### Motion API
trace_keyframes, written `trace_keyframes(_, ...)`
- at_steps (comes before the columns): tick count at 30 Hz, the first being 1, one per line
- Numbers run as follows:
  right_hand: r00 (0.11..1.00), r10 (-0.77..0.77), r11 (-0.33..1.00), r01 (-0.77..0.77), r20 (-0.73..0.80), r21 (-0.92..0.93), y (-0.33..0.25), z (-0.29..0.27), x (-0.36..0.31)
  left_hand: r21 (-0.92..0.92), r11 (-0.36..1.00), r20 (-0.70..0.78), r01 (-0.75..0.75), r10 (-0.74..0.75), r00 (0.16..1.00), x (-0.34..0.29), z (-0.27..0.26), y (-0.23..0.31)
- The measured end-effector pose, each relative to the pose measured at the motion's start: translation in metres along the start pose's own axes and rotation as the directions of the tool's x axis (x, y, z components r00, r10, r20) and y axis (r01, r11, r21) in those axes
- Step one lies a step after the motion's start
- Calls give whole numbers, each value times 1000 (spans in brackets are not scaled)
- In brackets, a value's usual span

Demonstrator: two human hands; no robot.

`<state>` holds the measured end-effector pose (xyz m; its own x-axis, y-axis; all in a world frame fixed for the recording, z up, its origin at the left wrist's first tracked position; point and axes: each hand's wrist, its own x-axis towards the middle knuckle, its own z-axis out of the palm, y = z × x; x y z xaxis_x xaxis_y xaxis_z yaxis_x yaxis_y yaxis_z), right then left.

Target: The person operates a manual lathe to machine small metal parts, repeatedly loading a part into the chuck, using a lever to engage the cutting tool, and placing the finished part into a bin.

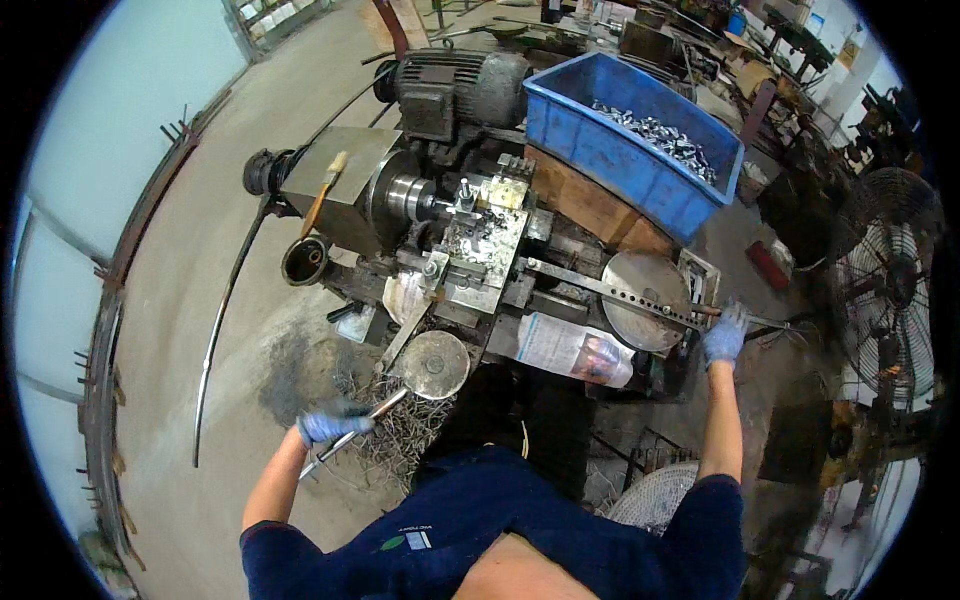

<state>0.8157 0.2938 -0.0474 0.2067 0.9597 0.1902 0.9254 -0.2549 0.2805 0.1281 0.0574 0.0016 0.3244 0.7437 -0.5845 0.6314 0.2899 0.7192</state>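
Observation:
I stand at a small metal lathe, both hands in blue-grey gloves. My left hand (335, 426) is closed round a metal lever rod (388, 404), which slants down from near a round metal disc (436, 364) at the front. Far to the right, my right hand (725, 335) is closed on the end of a flat lever bar (620, 293) with a row of holes, lying across a larger round plate (640, 325). Between them, the chuck (408, 197) faces the tool slide (485, 245), which is strewn with metal chips. Whether a workpiece sits in the chuck I cannot tell.
A blue bin (630, 150) of small metal parts stands on a wooden block behind the slide. A brush (325, 195) leans on the headstock over a round cup (305, 262). Metal shavings (400, 440) heap on the floor. A large fan (895, 285) stands right; a motor (455, 90) sits behind.

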Motion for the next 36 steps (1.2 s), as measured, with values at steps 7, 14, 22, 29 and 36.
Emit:
trace_keyframes(7, 978, 130, 896, -187, 164, 403, -2, 2, -146, 285, 914, -677, 287, -20, 736, 100, -104, -156)
trace_keyframes(14, 963, 150, 823, -248, 226, 510, 2, 2, -204, 635, 648, -545, 421, -11, 838, 172, -132, -167)
trace_keyframes(22, 972, 123, 696, -230, 202, 680, -14, -27, -193, 197, 925, -872, 324, 15, 488, 216, -65, -220)
trace_keyframes(29, 995, -92, 698, 89, -34, 711, -60, -126, -110, 470, 731, -601, 494, -145, 786, 172, -112, -127)
trace_keyframes(36, 782, -482, 408, 599, -395, 689, -240, -276, -41, 285, 927, -756, 242, 63, 652, 82, -169, -137)
